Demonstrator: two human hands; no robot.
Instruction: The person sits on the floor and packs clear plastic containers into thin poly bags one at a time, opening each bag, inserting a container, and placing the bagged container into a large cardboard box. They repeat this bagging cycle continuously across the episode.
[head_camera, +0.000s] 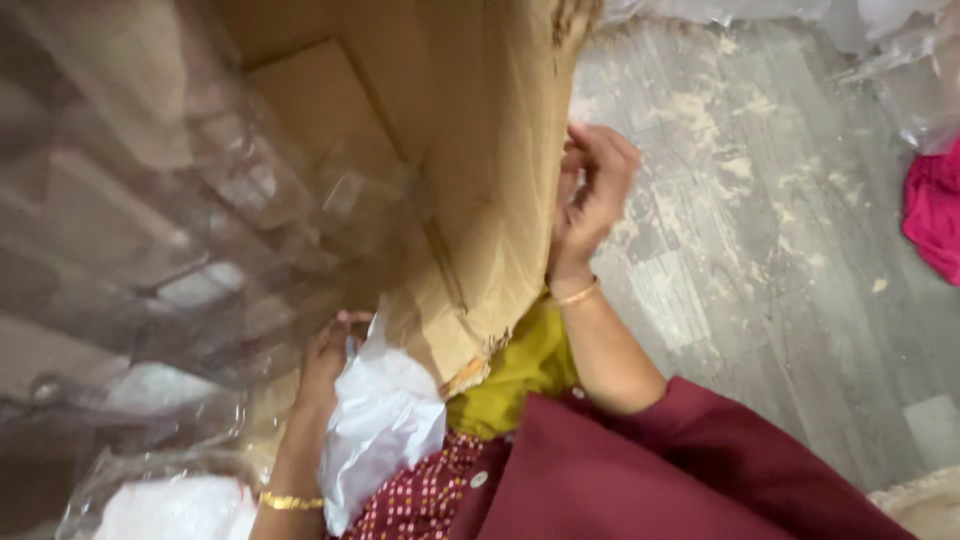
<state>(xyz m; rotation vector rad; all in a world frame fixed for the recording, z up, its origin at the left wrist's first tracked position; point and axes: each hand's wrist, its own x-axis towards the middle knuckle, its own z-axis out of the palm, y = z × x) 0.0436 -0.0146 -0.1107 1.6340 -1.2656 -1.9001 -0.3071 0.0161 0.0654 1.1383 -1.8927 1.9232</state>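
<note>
The cardboard box fills the upper middle of the view, its brown wall tilted and its lower edge torn and frayed. It stands on a grey, wood-patterned floor marked with pale dusty patches. The floor runs to the right edge, where a bright pink cloth lies, well apart from the box. Crumpled clear wrapping sits along the top right corner.

The right hand is at the box's right edge, pressed against the outside of the wall. Its fingers are curled and bent at the edge of the cardboard; whether they actually pinch the edge cannot be told. A gold bangle circles the wrist, and a maroon sleeve covers the forearm.

The left hand is below the box's lower corner, partly behind a sheet of clear plastic film that covers the left half of the view. Its fingers close on a crumpled white plastic bag, which touches the torn bottom edge of the box. A second gold bangle shows at that wrist. Yellow-green fabric and a red dotted garment lie just beneath the box.
</note>
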